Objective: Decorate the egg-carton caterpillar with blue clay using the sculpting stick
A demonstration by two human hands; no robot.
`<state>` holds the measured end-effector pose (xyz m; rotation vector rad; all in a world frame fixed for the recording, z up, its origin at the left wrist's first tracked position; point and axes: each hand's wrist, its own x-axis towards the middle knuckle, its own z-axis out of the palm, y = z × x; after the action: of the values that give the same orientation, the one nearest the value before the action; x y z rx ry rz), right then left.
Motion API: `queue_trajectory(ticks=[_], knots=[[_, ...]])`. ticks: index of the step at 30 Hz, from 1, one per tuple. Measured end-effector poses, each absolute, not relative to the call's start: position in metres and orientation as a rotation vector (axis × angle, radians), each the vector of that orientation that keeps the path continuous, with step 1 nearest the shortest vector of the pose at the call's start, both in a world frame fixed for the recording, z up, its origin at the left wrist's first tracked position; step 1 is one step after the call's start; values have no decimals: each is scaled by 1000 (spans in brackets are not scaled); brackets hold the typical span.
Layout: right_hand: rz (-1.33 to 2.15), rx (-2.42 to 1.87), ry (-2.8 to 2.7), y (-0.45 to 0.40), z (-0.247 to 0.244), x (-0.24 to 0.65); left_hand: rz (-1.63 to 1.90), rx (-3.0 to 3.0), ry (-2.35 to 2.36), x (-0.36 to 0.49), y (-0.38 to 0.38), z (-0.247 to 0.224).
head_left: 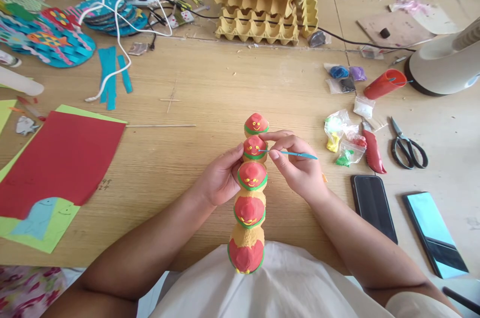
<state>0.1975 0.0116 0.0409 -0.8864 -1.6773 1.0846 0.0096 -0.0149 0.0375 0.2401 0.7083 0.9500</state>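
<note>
A strip of egg carton (247,234) runs lengthwise in front of me, its near end against my white shirt. Red clay caps with green rims and small yellow faces cover its bumps. My left hand (224,173) grips the strip from the left side, around the second and third bumps. Between the thumb and fingers of my right hand (296,160) is a thin blue clay modelling tool (300,154). Its tip touches the face on the second bump from the far end. The right index finger rests near the top of that bump.
Egg cartons (258,25) are stacked at the back. To the right lie clay bags (339,125), a red-handled knife (372,150), scissors (408,145), two phones (374,205) and a red cup (384,84). Red and green paper (67,158) and a white cord (118,23) are on the left.
</note>
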Motion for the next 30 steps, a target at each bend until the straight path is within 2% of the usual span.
queue_trajectory(ticks=[30], knots=[[1176, -866, -1609, 11, 40, 198, 967, 183, 678, 8, -15, 37]])
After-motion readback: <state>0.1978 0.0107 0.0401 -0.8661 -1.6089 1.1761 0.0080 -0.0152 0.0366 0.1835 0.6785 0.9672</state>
